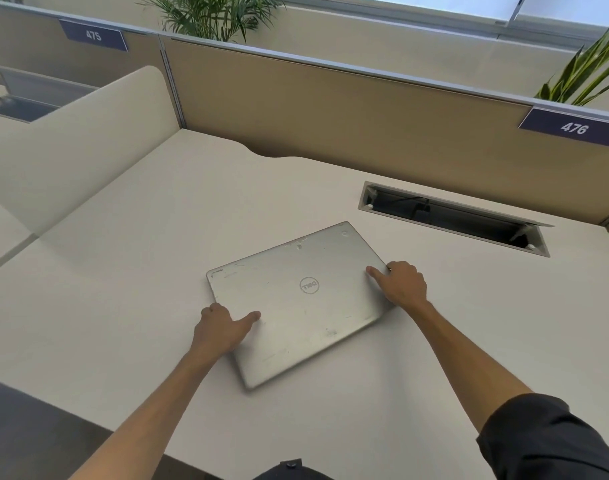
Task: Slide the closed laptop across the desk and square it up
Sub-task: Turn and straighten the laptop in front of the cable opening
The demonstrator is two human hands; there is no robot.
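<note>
A closed silver laptop lies flat on the white desk, turned at an angle to the desk's edges, its round logo facing up. My left hand grips its left edge, thumb resting on the lid and fingers curled round the side. My right hand holds the right edge the same way, thumb on top near the far right corner.
An open cable hatch is sunk into the desk behind the laptop on the right. A tan partition with number tags closes the back. A rounded white divider stands on the left. Plants rise behind the partition.
</note>
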